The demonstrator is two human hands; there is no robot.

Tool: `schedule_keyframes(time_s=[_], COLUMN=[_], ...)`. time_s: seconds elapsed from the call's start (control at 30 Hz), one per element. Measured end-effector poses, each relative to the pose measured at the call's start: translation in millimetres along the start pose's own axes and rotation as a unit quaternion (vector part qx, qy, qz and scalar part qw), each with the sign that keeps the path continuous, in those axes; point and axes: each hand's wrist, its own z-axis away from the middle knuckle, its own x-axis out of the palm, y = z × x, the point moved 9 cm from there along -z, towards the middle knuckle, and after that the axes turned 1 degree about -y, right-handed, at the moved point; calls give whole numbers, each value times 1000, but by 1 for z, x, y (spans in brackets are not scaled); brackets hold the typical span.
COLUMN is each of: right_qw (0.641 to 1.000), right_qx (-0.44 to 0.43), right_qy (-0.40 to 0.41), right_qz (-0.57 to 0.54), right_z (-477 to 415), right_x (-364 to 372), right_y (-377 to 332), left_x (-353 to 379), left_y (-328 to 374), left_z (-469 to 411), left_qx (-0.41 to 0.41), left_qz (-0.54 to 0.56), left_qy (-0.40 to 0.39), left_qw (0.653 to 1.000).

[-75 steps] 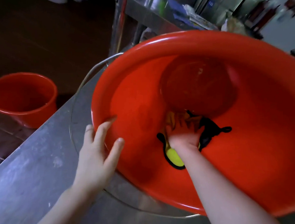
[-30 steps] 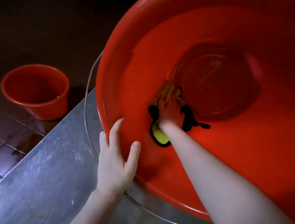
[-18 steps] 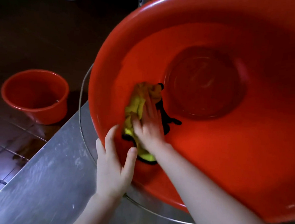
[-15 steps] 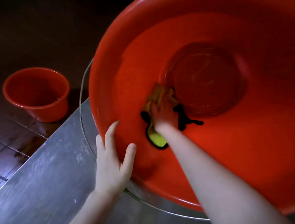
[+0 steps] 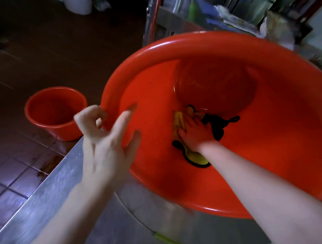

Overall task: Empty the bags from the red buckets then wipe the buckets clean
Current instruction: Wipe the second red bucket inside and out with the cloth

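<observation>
A large red bucket [image 5: 268,154] lies tilted toward me on a steel table [image 5: 49,209]. Inside it, my right hand [image 5: 195,134] presses a yellow cloth with black edging [image 5: 178,121] flat against the lower wall, just below the round bottom. My left hand [image 5: 105,142] hovers at the bucket's left rim with fingers spread and relaxed, holding nothing; it is blurred. A second, smaller red bucket [image 5: 54,111] stands upright on the tiled floor to the left, with no bag visible inside.
The table's left edge runs diagonally, with wet tiled floor [image 5: 15,174] beyond it. A steel shelf [image 5: 216,14] with clutter stands behind the big bucket. A white container [image 5: 77,4] sits on the floor at the top left.
My left hand has lifted off the bucket's outer wall and spread open. My right hand has rubbed the cloth to and fro on the inner wall. The view has tilted up.
</observation>
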Motion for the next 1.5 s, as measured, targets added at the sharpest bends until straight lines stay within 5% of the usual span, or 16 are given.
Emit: schedule_keyframes(time_s=[0.13,0.33,0.4,0.5,0.63,0.73,0.9,1.07,1.27,1.4,1.5], right_qw=[998,942,955,992,996,998,956,978,975,962,909], right_qx=[-54,-307,-273,-85,43,1,-258,-138,33,-76,-181], right_qy=[23,117,92,50,45,43,92,83,-26,-18,64], right_qz=[-36,-64,-74,-77,-71,-35,-105,-134,-216,-262,-370], right_z=[31,107,89,48,16,28,116,81,22,63,111], right_x=[2,3,3,9,-4,-9,-11,-17,-23,-36,-77], right_y=[-27,-119,-105,-57,-32,-52,-146,-136,-84,-144,-195], left_x=[8,17,22,29,42,45,38,24,-11,-31,-38], left_y=[6,-17,-27,-35,-46,-54,-62,-56,-30,-32,-30], left_z=[7,20,19,26,53,64,65,64,62,42,26], left_qx=[30,-23,-24,-42,-140,-207,-250,-246,-189,-187,-194], left_qz=[70,103,94,98,147,187,201,209,207,193,215], left_qy=[-16,-33,-49,-64,-72,-58,-47,-61,-34,-11,-19], left_qw=[997,994,994,992,977,959,946,944,959,963,957])
